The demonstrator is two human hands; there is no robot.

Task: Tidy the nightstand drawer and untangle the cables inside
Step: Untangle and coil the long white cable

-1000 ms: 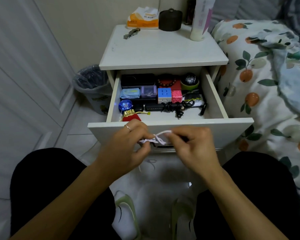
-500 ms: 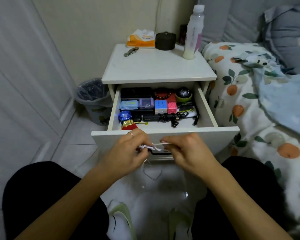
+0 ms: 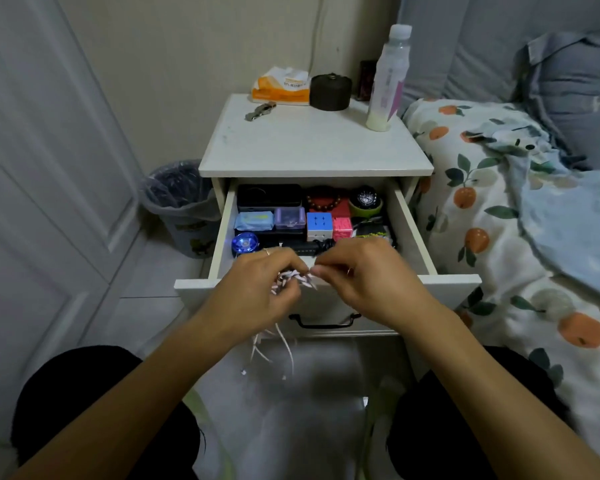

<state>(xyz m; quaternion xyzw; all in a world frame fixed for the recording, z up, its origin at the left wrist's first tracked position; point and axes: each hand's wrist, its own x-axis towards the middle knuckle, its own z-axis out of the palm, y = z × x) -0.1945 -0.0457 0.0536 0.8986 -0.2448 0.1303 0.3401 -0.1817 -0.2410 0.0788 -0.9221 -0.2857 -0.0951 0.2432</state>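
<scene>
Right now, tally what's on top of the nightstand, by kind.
Tissue packs: 1
Dark round containers: 1
Bottles: 1
Small metal items, maybe keys: 1
Dark items behind the bottle, unclear: 1
Total: 5

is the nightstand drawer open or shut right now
Open. The drawer is pulled well out from under the nightstand top, its contents, such as the cube, in plain view.

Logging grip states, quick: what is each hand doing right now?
Left hand: fingers curled, gripping the white cable.
Right hand: pinching the same white cable at its fingertips.
</scene>
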